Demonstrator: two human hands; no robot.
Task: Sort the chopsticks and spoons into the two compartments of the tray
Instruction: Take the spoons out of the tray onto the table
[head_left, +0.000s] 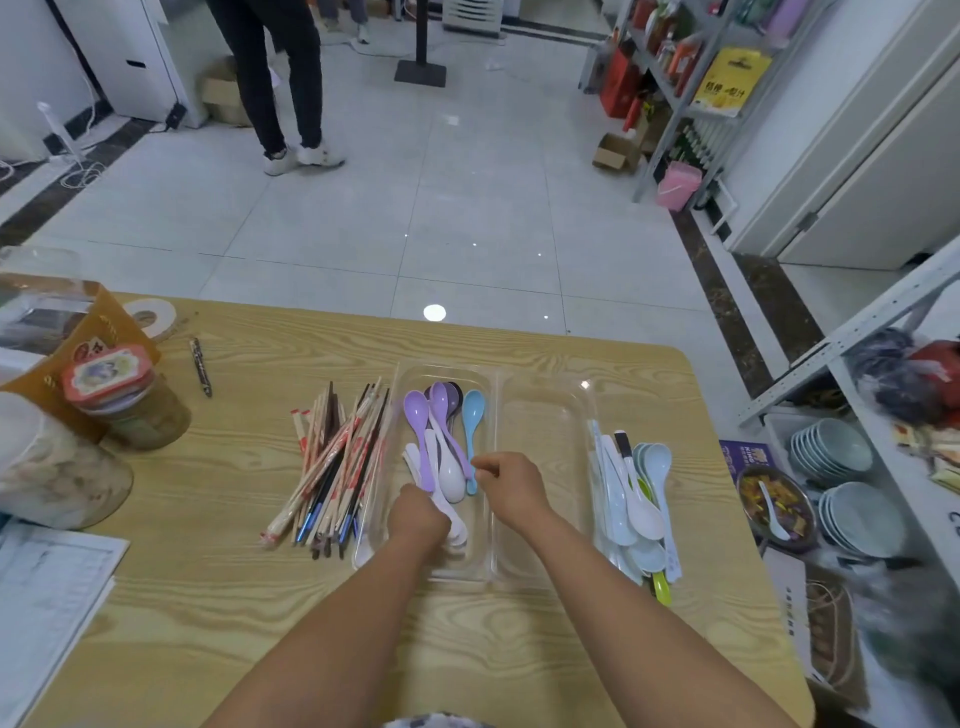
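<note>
left grip (418, 519) seemingly holding spoons (458, 538), in tray (545, 441)

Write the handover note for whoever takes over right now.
Left hand: curled round white spoons at the near end of the tray's left compartment.
Right hand: fingers curled beside the blue spoon; grip unclear.
Done: several spoons lie in the left compartment.
Left: right compartment holds nothing; chopsticks lie on the table left of the tray, loose spoons right of it.
</note>
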